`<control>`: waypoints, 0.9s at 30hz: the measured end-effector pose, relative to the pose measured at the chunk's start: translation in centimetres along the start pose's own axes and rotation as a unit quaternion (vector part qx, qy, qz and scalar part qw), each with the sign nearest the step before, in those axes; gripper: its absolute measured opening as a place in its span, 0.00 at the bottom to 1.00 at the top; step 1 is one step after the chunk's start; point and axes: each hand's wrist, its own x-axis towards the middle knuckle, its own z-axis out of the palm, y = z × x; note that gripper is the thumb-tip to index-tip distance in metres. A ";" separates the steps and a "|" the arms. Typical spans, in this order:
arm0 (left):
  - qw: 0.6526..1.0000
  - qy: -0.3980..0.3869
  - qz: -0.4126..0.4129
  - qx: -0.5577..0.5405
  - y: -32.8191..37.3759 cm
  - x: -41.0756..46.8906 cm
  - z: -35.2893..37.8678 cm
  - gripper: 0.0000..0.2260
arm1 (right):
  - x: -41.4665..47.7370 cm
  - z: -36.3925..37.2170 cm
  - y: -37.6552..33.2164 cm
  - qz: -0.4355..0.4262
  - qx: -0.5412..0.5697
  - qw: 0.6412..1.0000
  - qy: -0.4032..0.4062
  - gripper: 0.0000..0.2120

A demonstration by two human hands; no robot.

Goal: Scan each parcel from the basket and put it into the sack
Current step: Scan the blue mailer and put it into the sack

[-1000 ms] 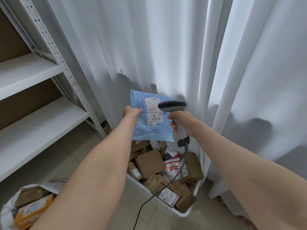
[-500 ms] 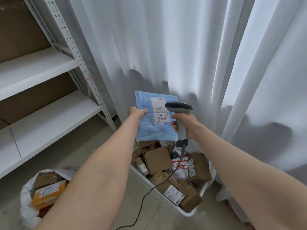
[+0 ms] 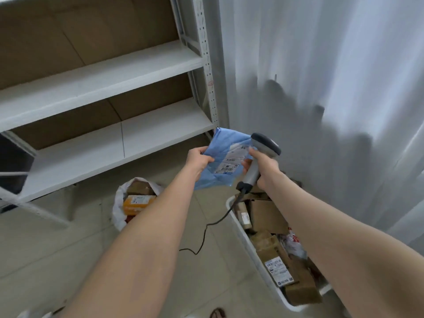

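I'm pinching blue parcel by left edge with left hand, holding it up between sack and basket; right hand gripping scanner handle, scanner head just beside parcel's label

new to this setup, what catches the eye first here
A blue mailer bag is held up in the middle, the left hand gripping its edge and the right hand holding a grey scanner beside it. Below right is a white basket of cardboard parcels; a white sack sits on the floor, left.

The label on the blue parcel is illegible.
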 end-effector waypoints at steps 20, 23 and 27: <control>0.992 0.041 0.025 0.116 -9.0 6.6 -28.4 0.19 | 4.1 30.4 13.6 0.063 -0.235 0.969 -0.050 0.09; 0.988 -0.010 -0.027 0.154 -11.2 8.9 -32.4 0.24 | 5.9 33.4 15.0 0.050 -0.229 0.971 -0.039 0.11; 0.987 0.083 -0.121 0.070 -13.8 13.5 -36.6 0.23 | 9.4 37.7 17.0 0.044 -0.243 0.968 -0.044 0.09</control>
